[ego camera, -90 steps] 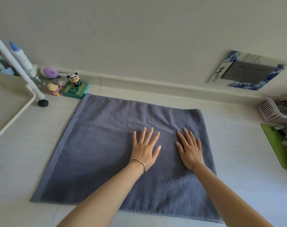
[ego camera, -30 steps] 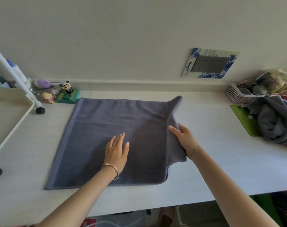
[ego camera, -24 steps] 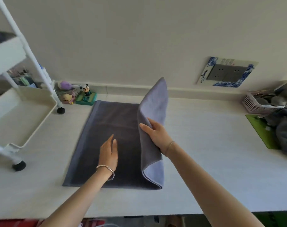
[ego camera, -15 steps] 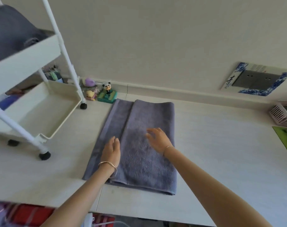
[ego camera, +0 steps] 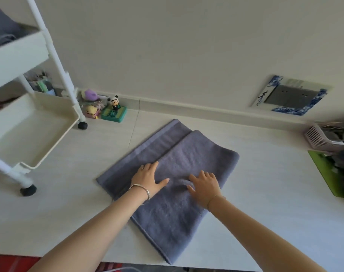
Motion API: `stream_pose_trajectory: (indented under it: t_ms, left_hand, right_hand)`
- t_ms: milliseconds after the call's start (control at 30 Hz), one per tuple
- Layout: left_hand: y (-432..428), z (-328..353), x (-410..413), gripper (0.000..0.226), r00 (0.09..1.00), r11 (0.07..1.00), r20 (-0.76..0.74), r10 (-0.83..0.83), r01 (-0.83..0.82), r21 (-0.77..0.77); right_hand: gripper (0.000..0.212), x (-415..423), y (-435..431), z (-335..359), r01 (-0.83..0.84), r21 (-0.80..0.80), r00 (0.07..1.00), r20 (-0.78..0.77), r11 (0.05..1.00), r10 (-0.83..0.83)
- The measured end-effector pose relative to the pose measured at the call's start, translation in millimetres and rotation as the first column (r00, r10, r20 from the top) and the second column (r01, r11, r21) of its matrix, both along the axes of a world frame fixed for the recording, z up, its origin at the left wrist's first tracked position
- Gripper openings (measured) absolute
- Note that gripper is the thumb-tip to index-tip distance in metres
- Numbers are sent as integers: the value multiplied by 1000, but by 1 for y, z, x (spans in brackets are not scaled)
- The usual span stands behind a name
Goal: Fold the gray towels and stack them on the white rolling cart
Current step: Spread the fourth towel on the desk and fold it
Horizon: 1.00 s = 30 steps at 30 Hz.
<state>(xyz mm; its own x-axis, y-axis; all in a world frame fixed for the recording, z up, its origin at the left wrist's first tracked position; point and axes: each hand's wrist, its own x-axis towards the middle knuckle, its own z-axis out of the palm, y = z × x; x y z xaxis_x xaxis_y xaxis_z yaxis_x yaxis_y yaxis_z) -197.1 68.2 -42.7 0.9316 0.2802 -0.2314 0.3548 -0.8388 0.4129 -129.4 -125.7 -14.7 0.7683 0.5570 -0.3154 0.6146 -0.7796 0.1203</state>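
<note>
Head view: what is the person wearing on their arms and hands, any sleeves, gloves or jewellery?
No sleeves or gloves show; both arms are bare as far as the frame reaches. At the wrist of the left hand sits a smooth silver bangle. At the wrist of the right hand is a thin bracelet, pale and fine. No rings are visible.

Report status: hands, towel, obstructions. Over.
Both open: left hand, right hand, pressing gray towel. Towel folded over, lying on counter, not yet on white cart. Nothing seen between towel and cart.
</note>
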Motion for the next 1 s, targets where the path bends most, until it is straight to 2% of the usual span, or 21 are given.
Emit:
stream_pose_trajectory:
  t_ms: [100, 167, 233, 333, 400, 467, 533, 600, 633, 700, 733, 800, 867, 933, 1000]
  left_hand:
    - [-15, 0, 14, 99, 985, 984, 14, -173, 172, 46]
    - [-23, -4, 24, 112, 959, 953, -16, -283, 283, 112]
    - [-26, -5, 36, 112, 924, 912, -53, -378, 381, 152]
    - [-29, -2, 52, 101, 875, 872, -53, -482, 485, 72]
    - [-27, 2, 57, 98, 869, 869, -27, -494, 494, 31]
    - [-21, 4, 60, 83, 888, 888, -2, -459, 459, 32]
    - [-14, 4, 62, 62, 911, 908, 8, -412, 410, 90]
    - [-11, 5, 65, 46, 932, 925, -17, -361, 361, 119]
    - [-10, 7, 67, 39, 941, 937, -33, -337, 339, 86]
    - [-11, 16, 72, 25, 948, 948, -53, -313, 309, -70]
    - [-11, 25, 76, 20, 943, 937, -66, -326, 313, -157]
    - [-8, 49, 82, 16, 922, 898, -75, -379, 348, -268]
    - [-2, 78, 89, 13, 912, 878, -87, -401, 356, -319]
    - [6, 106, 100, 16, 913, 880, -94, -396, 348, -322]
    - [11, 121, 120, 22, 924, 895, -64, -377, 347, -279]
  right_hand:
    - [41, -20, -22, 4, -6, -45, 999, -47, 999, 4]
    - [38, -34, -34, 5, -3, -6, 995, -102, 1000, 3]
    - [32, -43, -44, 6, 45, 105, 980, -197, 993, -24]
    - [25, -30, -63, 9, 168, 285, 932, -357, 944, -58]
    - [27, -6, -79, 6, 229, 411, 935, -347, 882, -80]
    - [39, 24, -97, 0, 311, 468, 935, -308, 827, -177]
    - [50, 49, -111, -6, 390, 444, 914, -288, 807, -284]
    - [52, 67, -119, -15, 427, 402, 900, -279, 810, -336]
    - [48, 73, -122, -19, 425, 395, 901, -267, 814, -341]
    - [25, 83, -124, -20, 384, 400, 918, -259, 832, -299]
    - [12, 88, -125, -16, 367, 403, 915, -318, 838, -247]
    - [16, 99, -129, 2, 369, 389, 836, -536, 844, -119]
    - [15, 114, -133, 33, 444, 355, 671, -740, 823, -42]
    - [11, 131, -134, 65, 507, 338, 547, -837, 793, 7]
    - [12, 153, -129, 86, 517, 350, 559, -829, 781, 2]
